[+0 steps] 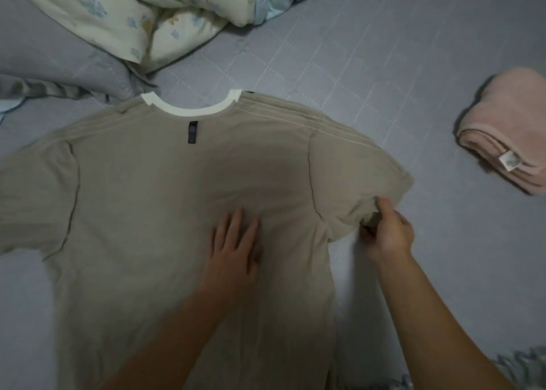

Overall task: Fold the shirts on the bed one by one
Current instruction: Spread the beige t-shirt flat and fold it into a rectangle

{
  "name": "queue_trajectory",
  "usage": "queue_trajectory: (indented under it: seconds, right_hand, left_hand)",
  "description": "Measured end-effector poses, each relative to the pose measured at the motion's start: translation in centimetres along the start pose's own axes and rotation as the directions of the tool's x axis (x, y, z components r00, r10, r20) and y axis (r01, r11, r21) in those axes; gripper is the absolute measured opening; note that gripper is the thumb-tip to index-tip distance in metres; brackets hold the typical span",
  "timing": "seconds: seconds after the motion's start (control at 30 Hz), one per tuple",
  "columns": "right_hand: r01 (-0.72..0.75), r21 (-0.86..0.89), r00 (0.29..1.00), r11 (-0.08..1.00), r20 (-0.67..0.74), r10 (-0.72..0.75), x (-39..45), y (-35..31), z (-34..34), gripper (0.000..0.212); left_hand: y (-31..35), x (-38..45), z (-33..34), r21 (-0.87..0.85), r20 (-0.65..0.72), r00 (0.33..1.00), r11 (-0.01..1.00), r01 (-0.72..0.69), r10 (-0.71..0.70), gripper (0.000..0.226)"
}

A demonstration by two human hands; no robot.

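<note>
— Shirt point(153, 200)?
— Beige, flat on grey quilted bed point(384, 64). Left hand point(233, 244) flat on it, fingers straight; right hand point(387, 230) pinches sleeve hem.
— Around?
— Floral duvet point(124, 8) top left, folded pink cloth point(508, 135) far right.

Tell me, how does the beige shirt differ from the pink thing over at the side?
The beige shirt lies spread flat; the pink garment is already folded into a compact bundle. The left hand presses on the beige shirt and the right hand grips its sleeve; nobody touches the pink garment. Both rest on the grey bed cover.
</note>
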State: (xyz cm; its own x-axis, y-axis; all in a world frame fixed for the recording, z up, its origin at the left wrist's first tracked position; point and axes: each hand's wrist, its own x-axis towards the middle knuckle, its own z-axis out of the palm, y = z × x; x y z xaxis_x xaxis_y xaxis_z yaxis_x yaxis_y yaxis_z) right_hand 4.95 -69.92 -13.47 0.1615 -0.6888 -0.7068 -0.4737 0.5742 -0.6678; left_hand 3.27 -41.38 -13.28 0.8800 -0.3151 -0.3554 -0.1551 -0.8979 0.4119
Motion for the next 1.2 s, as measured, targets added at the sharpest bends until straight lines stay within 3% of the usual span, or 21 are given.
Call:
queue_trajectory:
  seconds: [0.1, 0.2, 0.27, 0.3, 0.37, 0.4, 0.43, 0.47, 0.5, 0.57, 0.6, 0.63, 0.7, 0.77, 0.8, 0.83, 0.9, 0.97, 1.07, 1.13, 1.2]
  right_hand:
    - [0.033, 0.048, 0.992, 0.998, 0.121, -0.039, -1.4, -1.9, 1.3, 0.010]
    - [0.356, -0.056, 0.915, 0.933, 0.222, -0.336, -3.3, -3.1, 1.9, 0.018]
    - [0.623, -0.164, 0.761, 0.765, 0.352, -0.545, -5.3, -3.3, 2.1, 0.017]
    - [0.752, -0.222, 0.644, 0.621, 0.449, -0.619, -6.5, -3.1, 2.3, 0.018]
    - [0.928, -0.269, 0.371, 0.256, 0.705, -0.604, -9.2, -2.0, 3.3, 0.020]
    - [0.970, -0.225, 0.241, 0.092, 0.831, -0.501, -10.4, -1.2, 4.0, 0.021]
    - [0.987, -0.157, 0.139, -0.021, 0.923, -0.360, -11.5, -0.4, 4.7, 0.024]
    - [0.994, -0.079, 0.059, -0.078, 0.971, -0.230, -12.4, 0.4, 5.2, 0.027]
    - [0.996, -0.011, -0.003, -0.090, 0.988, -0.154, -12.9, 1.1, 5.4, 0.028]
    - [0.998, 0.063, -0.058, 0.020, 0.979, -0.198, -12.9, 1.7, 5.1, 0.023]
    - [0.993, 0.049, -0.016, 0.107, 0.958, -0.288, -12.5, 1.9, 4.6, 0.020]
    - [0.985, -0.011, 0.074, 0.171, 0.925, -0.372, -11.9, 2.1, 4.2, 0.019]
    - [0.944, -0.257, 0.327, 0.208, 0.826, -0.460, -10.0, 2.3, 3.3, 0.027]
    - [0.831, -0.475, 0.556, 0.291, 0.727, -0.402, -8.0, 2.5, 2.7, 0.043]
    - [0.780, -0.521, 0.623, 0.347, 0.701, -0.347, -7.4, 2.5, 2.5, 0.050]
    - [0.751, -0.536, 0.652, 0.385, 0.691, -0.311, -7.0, 2.7, 2.5, 0.055]
    - [0.717, -0.534, 0.678, 0.448, 0.683, -0.271, -6.7, 3.2, 2.5, 0.060]
    - [0.632, -0.538, 0.738, 0.558, 0.637, -0.222, -6.9, 3.7, 2.5, 0.053]
    - [0.551, -0.540, 0.791, 0.636, 0.580, -0.193, -7.3, 4.8, 2.1, 0.021]
    - [0.561, -0.567, 0.786, 0.603, 0.594, -0.173, -7.6, 5.5, 2.0, 0.017]
    - [0.572, -0.605, 0.777, 0.554, 0.616, -0.129, -8.0, 6.0, 2.0, 0.017]
  left_hand:
    - [2.1, -0.2, 0.9, -0.047, -0.044, 0.999, 0.999, 0.001, -0.003, 0.061]
    - [2.7, 0.5, 0.7, -0.180, -0.059, 0.997, 0.983, 0.039, -0.051, 0.057]
    - [2.9, 1.6, -0.2, -0.392, -0.066, 0.989, 0.915, 0.098, -0.134, 0.044]
    - [3.2, 2.4, -0.9, -0.557, -0.042, 0.974, 0.814, 0.162, -0.222, 0.033]
    - [3.6, 3.6, -2.4, -0.857, 0.096, 0.918, 0.438, 0.273, -0.384, 0.018]
    - [3.6, 4.1, -2.9, -0.924, 0.180, 0.889, 0.238, 0.300, -0.421, 0.019]
    - [3.3, 4.4, -3.3, -0.948, 0.226, 0.875, 0.109, 0.298, -0.427, 0.026]
    - [2.9, 4.8, -3.7, -0.958, 0.230, 0.878, 0.062, 0.281, -0.419, 0.029]
    - [2.4, 5.1, -4.0, -0.964, 0.195, 0.893, 0.089, 0.251, -0.405, 0.028]
    - [1.3, 5.8, -4.5, -0.958, 0.095, 0.931, 0.221, 0.181, -0.352, 0.015]
    - [0.8, 6.3, -4.6, -0.952, 0.078, 0.942, 0.254, 0.168, -0.327, 0.009]
    - [0.3, 6.9, -4.6, -0.940, 0.090, 0.941, 0.284, 0.189, -0.326, 0.022]
    - [0.1, 7.8, -4.8, -0.880, 0.114, 0.922, 0.394, 0.267, -0.369, 0.063]
    - [-0.2, 8.9, -4.8, -0.682, 0.029, 0.923, 0.667, 0.300, -0.385, 0.078]
    - [-0.1, 9.4, -4.8, -0.546, -0.027, 0.936, 0.790, 0.280, -0.351, 0.075]
    - [0.1, 9.9, -5.0, -0.404, -0.066, 0.954, 0.882, 0.241, -0.291, 0.067]
    - [0.7, 11.2, -5.7, -0.253, -0.136, 0.975, 0.958, 0.139, -0.177, 0.039]
    - [0.9, 12.5, -6.9, -0.391, -0.212, 0.957, 0.914, 0.104, -0.199, 0.013]
    - [0.1, 14.4, -8.8, -0.650, -0.279, 0.870, 0.747, 0.140, -0.406, 0.009]
    - [-1.3, 14.9, -9.2, -0.599, -0.196, 0.863, 0.754, 0.271, -0.465, 0.010]
    - [-2.6, 14.8, -9.2, -0.395, -0.033, 0.870, 0.806, 0.441, -0.492, 0.013]
